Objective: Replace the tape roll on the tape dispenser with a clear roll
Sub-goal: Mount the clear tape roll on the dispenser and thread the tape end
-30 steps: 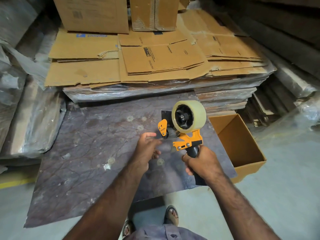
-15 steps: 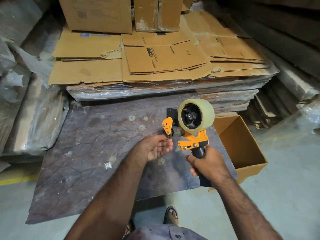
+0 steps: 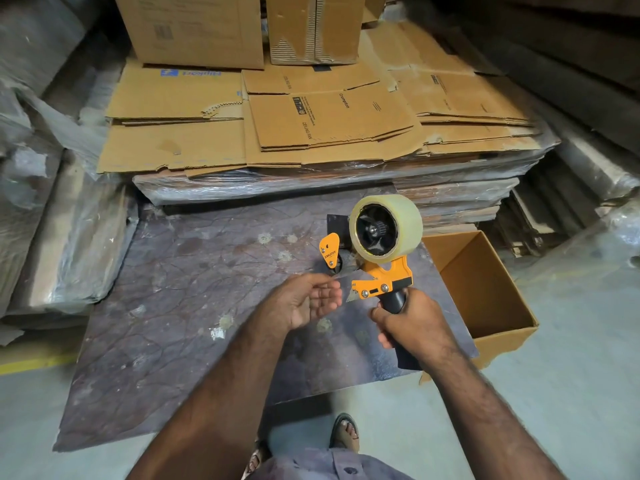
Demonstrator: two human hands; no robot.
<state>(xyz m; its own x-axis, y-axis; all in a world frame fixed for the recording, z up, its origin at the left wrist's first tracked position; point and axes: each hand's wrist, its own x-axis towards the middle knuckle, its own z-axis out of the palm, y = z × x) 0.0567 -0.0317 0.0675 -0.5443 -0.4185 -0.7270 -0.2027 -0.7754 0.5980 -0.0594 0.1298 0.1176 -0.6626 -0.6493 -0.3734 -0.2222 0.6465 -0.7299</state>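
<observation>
An orange and black tape dispenser (image 3: 384, 278) is held upright over the dark board, with my right hand (image 3: 412, 323) closed around its black handle. A clear tape roll (image 3: 408, 216) sits on the dispenser's black hub. The orange front plate and roller (image 3: 330, 252) stick out to the left. Just below that roller is my left hand (image 3: 310, 301), palm turned up, fingers loosely curled and thumb near the fingertips. I see nothing solid in it; a clear tape end there would be too faint to tell.
The dark stained board (image 3: 180, 306) lies on the floor in front of me. An open, empty cardboard box (image 3: 485, 292) stands to the right of the dispenser. Flattened cartons (image 3: 311, 126) on wrapped stacks fill the back. Plastic-wrapped bundles (image 3: 69, 237) lie at the left.
My left hand has turned palm up and moved right, up to the dispenser's front roller. My right hand keeps its hold on the handle; the dispenser has shifted slightly right.
</observation>
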